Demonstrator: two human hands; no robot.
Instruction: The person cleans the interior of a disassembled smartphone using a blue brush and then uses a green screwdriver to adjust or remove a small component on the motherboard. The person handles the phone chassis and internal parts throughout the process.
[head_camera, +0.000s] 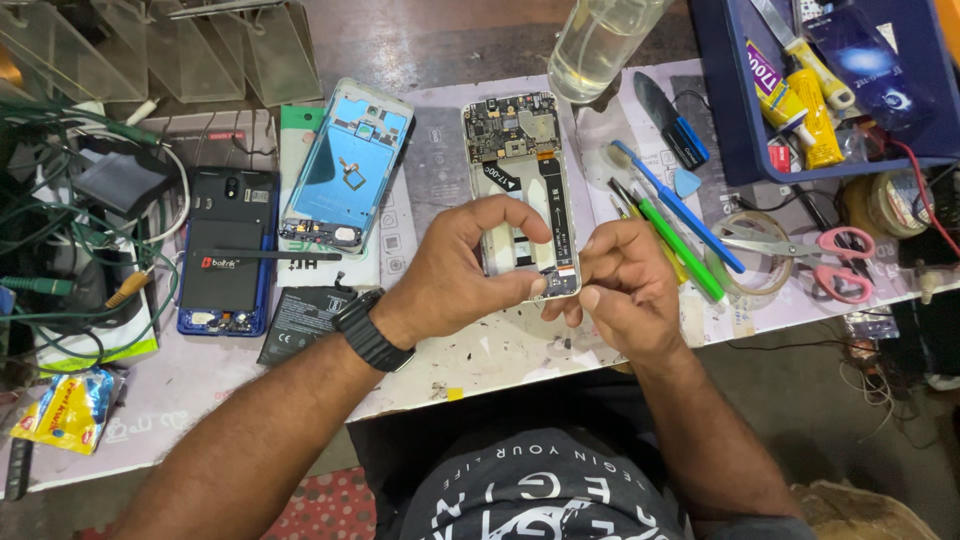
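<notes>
An opened phone with bare circuit board and flat cables lies upright on the white work mat. My left hand, with a black watch on the wrist, grips the phone's lower part, thumb and fingers around its sides. My right hand pinches the phone's lower right corner with its fingertips. The bottom of the phone is partly hidden by both hands.
A light-blue phone frame and a dark blue opened phone lie left, with a loose battery below. Plastic pry tools, scissors and tape lie right. A blue bin and a clear bottle stand behind. Cables tangle far left.
</notes>
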